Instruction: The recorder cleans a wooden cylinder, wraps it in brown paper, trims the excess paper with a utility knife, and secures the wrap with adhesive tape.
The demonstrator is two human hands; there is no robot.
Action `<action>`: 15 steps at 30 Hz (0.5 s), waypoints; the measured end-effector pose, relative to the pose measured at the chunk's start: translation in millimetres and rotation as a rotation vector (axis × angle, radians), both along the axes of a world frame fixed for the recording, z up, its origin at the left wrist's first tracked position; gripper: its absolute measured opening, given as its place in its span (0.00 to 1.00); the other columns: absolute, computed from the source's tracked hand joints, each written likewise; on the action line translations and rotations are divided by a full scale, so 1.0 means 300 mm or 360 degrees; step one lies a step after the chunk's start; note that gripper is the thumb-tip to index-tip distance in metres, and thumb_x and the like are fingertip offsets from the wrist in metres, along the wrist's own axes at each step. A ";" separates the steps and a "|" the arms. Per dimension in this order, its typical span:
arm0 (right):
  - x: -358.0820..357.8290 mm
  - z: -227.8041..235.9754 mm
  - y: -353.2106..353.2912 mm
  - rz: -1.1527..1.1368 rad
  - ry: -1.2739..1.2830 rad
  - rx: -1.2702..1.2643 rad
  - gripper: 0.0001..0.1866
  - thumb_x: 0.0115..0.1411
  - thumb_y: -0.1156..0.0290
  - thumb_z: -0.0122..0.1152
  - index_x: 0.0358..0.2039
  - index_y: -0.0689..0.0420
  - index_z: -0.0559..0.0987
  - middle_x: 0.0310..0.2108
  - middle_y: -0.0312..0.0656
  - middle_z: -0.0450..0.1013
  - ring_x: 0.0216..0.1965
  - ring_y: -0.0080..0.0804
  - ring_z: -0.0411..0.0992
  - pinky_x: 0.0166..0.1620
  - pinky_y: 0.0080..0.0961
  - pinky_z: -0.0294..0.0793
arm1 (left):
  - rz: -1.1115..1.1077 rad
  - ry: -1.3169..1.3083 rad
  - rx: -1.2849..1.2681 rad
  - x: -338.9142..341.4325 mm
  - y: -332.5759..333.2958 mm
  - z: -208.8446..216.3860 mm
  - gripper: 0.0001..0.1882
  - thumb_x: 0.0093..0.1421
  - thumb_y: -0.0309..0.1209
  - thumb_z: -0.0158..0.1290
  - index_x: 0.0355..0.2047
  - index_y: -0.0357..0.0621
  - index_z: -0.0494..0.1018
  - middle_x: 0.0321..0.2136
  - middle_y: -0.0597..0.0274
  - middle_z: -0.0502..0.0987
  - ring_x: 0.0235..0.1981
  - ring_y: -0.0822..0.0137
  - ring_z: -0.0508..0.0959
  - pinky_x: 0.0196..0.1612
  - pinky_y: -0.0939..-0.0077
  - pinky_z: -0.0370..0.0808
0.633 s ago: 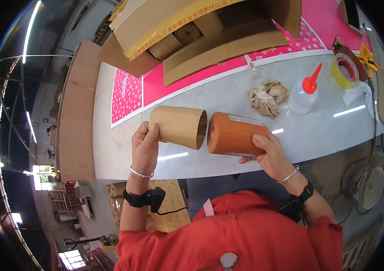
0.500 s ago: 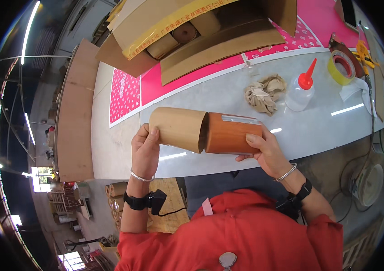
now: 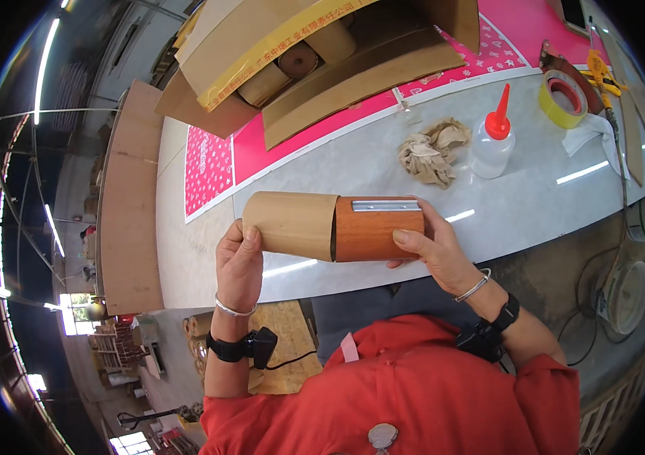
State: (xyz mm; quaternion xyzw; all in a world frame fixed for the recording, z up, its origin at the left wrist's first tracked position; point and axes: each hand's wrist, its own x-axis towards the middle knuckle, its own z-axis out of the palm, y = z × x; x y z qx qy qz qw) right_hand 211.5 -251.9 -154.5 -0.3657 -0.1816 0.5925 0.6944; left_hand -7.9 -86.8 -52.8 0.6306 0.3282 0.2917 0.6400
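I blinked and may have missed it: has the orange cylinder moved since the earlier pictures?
Yes: the orange cylinder is farther from the standing bottle, lower relative to it in the view.

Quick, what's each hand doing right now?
Left hand: closed on the brown paper tube.
Right hand: closed around the orange-brown cylinder.

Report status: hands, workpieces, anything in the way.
Left hand grips tan tube; right hand grips orange-brown cylinder. Both pieces end to end. Crumpled cloth and bottle beyond, apart from both.
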 end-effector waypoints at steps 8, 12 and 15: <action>0.005 -0.006 0.004 0.0048 -0.0040 0.0017 0.40 0.54 0.62 0.67 0.61 0.63 0.57 0.49 0.49 0.67 0.48 0.33 0.71 0.36 0.25 0.82 | -0.0240 0.0240 -0.0120 -0.033 0.028 0.030 0.19 0.64 0.34 0.52 0.50 0.32 0.68 0.44 0.61 0.76 0.47 0.72 0.72 0.53 0.74 0.64; -0.002 0.001 0.003 0.0022 -0.0084 -0.0010 0.41 0.54 0.63 0.67 0.61 0.64 0.56 0.50 0.50 0.66 0.48 0.34 0.70 0.36 0.25 0.81 | -0.0273 0.0313 -0.0226 -0.033 0.042 0.017 0.17 0.61 0.34 0.56 0.46 0.35 0.72 0.39 0.65 0.77 0.41 0.75 0.73 0.47 0.76 0.68; -0.004 -0.005 0.002 0.0021 -0.0082 0.0006 0.42 0.53 0.63 0.68 0.61 0.65 0.55 0.51 0.50 0.65 0.49 0.34 0.70 0.37 0.25 0.81 | -0.0263 0.0276 -0.0267 -0.047 0.047 0.008 0.14 0.60 0.34 0.57 0.42 0.37 0.74 0.33 0.69 0.77 0.35 0.78 0.72 0.43 0.79 0.68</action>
